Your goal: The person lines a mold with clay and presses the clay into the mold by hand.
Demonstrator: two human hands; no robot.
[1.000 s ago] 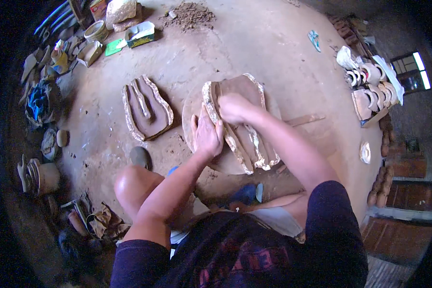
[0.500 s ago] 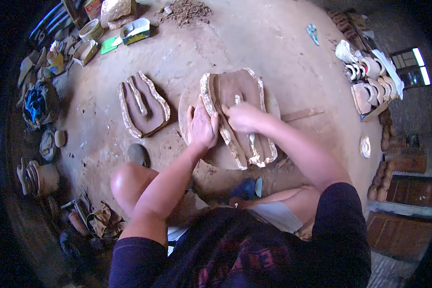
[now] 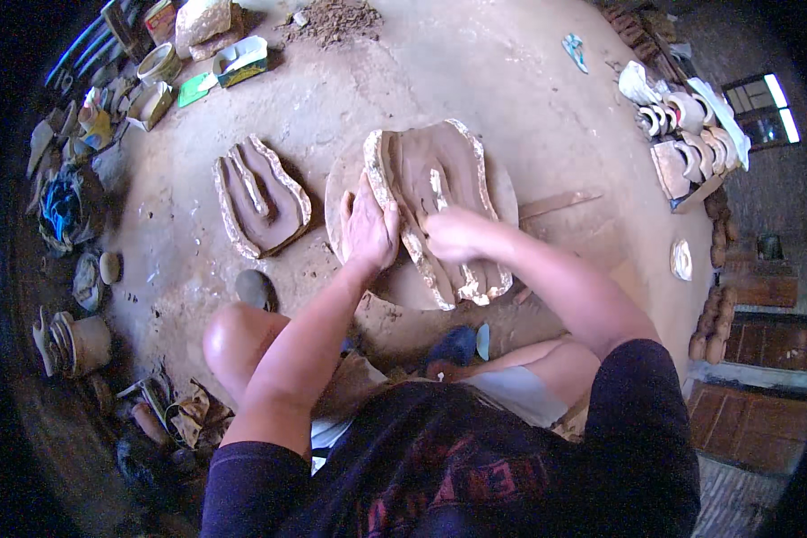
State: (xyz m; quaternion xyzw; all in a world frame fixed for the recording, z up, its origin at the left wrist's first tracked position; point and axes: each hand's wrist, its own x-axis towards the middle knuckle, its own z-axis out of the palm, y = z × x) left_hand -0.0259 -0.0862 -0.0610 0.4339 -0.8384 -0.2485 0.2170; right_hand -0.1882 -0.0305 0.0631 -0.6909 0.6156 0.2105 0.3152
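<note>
A large mould piece (image 3: pixel 469 170) with a pale, rough plaster rim and a brown clay-coloured inside lies in front of me on a round board (image 3: pixel 508 202). Along its inside runs a narrow raised ridge with a whitish top. My left hand (image 3: pixel 370 231) rests flat against the mould's left outer wall, fingers stretched toward the far end. Inside the left channel, my right hand (image 3: pixel 457 236) is closed, its curled fingertips against the clay surface. Whatever those fingers may hold is hidden. A smaller mould piece (image 3: pixel 287 202) of the same make lies to the left.
A dark rounded stone (image 3: pixel 256 290) sits by my left knee. A flat wooden strip (image 3: pixel 560 203) lies right of the board. Boxes, a bowl (image 3: pixel 160 65) and bags line the left side. Curved pale pieces (image 3: pixel 701 152) are stacked at right. Crumbled clay (image 3: pixel 336 22) is heaped at the far side.
My right hand has slid along the channel toward me, baring more of the ridge's far end. The left hand keeps its place on the wall. The whole view has shifted slightly.
</note>
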